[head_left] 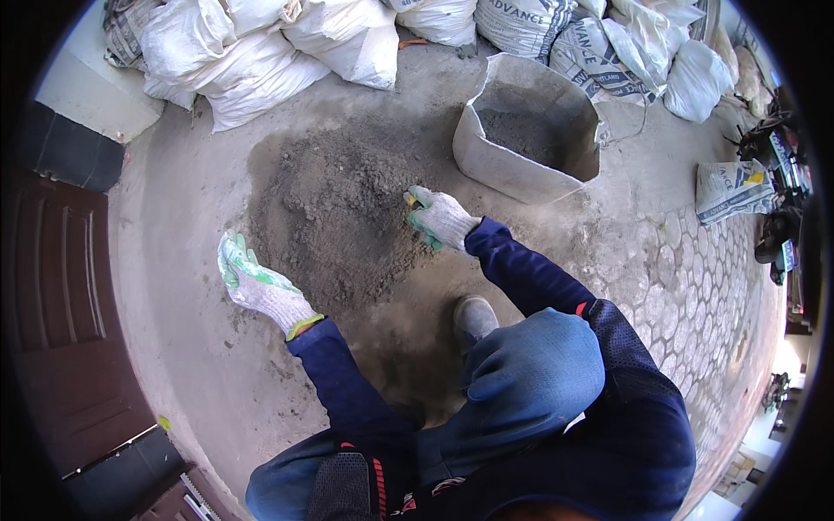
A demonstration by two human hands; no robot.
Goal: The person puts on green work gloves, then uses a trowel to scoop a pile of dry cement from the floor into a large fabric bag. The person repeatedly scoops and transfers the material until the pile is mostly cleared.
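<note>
A heap of loose grey sand or cement mix (347, 187) lies on the floor in front of me. My left hand (261, 282), in a white knitted glove with a green palm, hovers at the heap's left edge. Its fingers are stretched out and it holds nothing that I can see. Over the heap's right side is my right hand (441, 217), gloved alike, its fingers curled closed. A small yellow bit (409, 200) shows at its fingertips; the rest of what it grips is hidden. Beyond it stands a pale, open-topped square container (508, 165) with grey powder inside.
White sacks (248, 74) and printed cement bags (526, 24) line the far side. Another cement bag (734, 189) stands at the right, near hexagonal paving (695, 286). A brown panelled door (65, 295) is on the left. My shoe (474, 319) rests near the heap's front edge.
</note>
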